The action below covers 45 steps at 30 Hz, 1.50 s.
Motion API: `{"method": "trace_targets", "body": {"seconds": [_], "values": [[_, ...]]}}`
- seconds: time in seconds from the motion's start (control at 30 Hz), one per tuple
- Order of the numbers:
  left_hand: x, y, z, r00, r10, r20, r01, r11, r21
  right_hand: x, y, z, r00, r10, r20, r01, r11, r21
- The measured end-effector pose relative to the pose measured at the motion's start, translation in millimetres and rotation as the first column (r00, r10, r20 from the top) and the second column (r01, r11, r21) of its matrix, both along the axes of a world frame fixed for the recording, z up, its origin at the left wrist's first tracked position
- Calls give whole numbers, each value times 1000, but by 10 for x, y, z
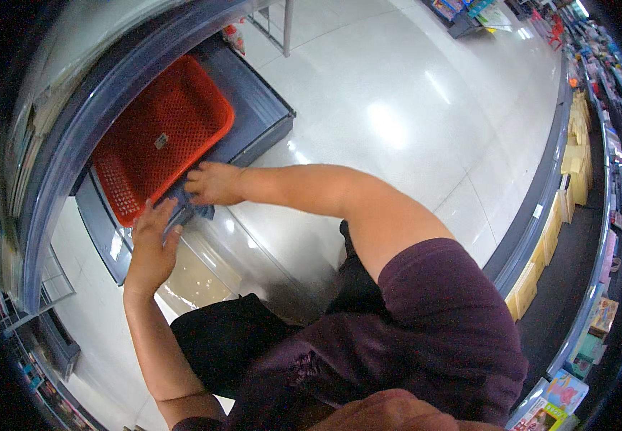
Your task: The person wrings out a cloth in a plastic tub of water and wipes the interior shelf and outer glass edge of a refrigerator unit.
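Observation:
A red perforated plastic basket (168,116) sits on the dark grey bottom shelf (259,121) of a store rack, with a small pale label (161,141) on its inside. My right hand (216,184) grips a crumpled blue cloth (201,210) at the shelf's front edge, beside the basket's near rim. Close to the basket's near corner is my left hand (154,245), thumb spread from the fingers and nothing visible in it. Whether its fingertips touch the rim, I cannot tell.
An upper shelf (68,124) curves over the basket's far left side. Glossy pale floor tiles (375,91) lie beyond the rack. At right runs another shelf with yellowish packets (550,223) and several boxed goods. Wire racks (55,277) stand near the left edge.

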State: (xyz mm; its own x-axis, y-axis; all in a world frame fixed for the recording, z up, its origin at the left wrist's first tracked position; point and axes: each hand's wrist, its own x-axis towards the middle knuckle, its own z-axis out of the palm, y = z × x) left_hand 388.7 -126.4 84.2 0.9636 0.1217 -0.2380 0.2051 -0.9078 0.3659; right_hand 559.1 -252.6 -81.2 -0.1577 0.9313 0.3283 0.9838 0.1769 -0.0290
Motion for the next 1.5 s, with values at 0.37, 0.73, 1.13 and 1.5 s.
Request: {"method": "trace_targets", "body": {"seconds": [0.37, 0.73, 1.13, 1.5], "values": [[-65, -18, 79, 998, -9, -61, 6, 999, -54, 1074, -1066, 256, 958, -270, -98, 250, 952, -180], [77, -139, -7, 991, -55, -124, 50, 998, -45, 529, -670, 75, 964, -236, -122, 206, 954, -219], [-70, 44, -96, 989, -98, -115, 89, 993, -79, 1381, -1034, 279, 749, -658, 80, 596, 616, -515], [144, -122, -188, 973, -214, -86, 204, 973, -106, 1128, -1022, 251, 862, -503, -63, 448, 813, -372]]}}
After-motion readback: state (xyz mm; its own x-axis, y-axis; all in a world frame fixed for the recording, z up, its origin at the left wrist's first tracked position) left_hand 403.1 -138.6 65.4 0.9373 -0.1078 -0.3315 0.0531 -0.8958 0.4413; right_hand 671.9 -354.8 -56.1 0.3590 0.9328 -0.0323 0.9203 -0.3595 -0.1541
